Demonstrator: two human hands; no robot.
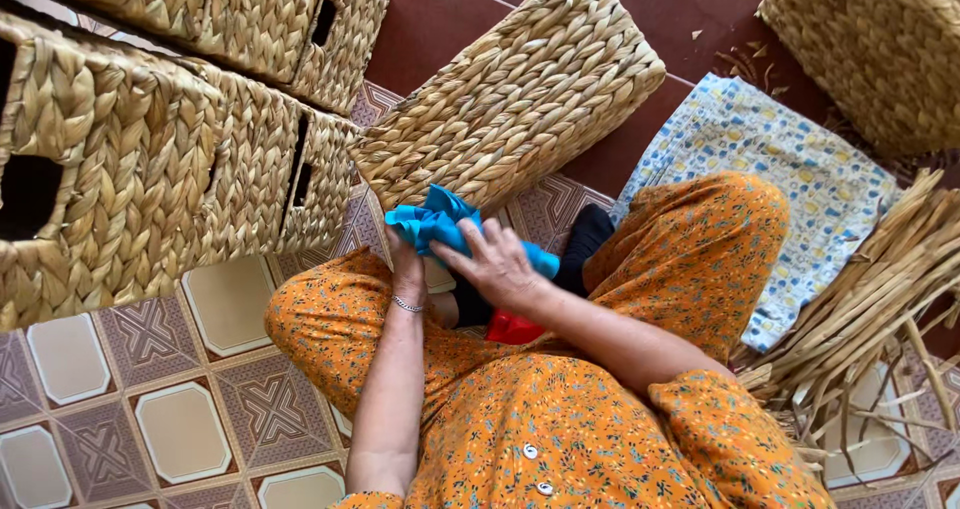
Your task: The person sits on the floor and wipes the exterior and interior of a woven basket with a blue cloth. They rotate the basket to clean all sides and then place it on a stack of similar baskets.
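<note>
I sit on the floor in orange flowered clothes. Both hands meet over my lap on a crumpled bright blue cloth (436, 219). My left hand (406, 264), with a thin bracelet at the wrist, grips the cloth from below and is partly hidden by it. My right hand (497, 265) lies over the cloth's right side, fingers curled on it. Just beyond the cloth a rectangular woven straw basket (510, 94) leans toward my knees. A red piece (515, 327) and a black item (586, 241) lie in my lap under the right hand.
Stacked woven baskets (140, 159) with cut-out handles stand at the left, another basket (880, 49) at the top right. A bundle of dried straw (880, 309) lies at the right beside a patterned blue-and-white cloth (780, 159). The floor is patterned tile (180, 429).
</note>
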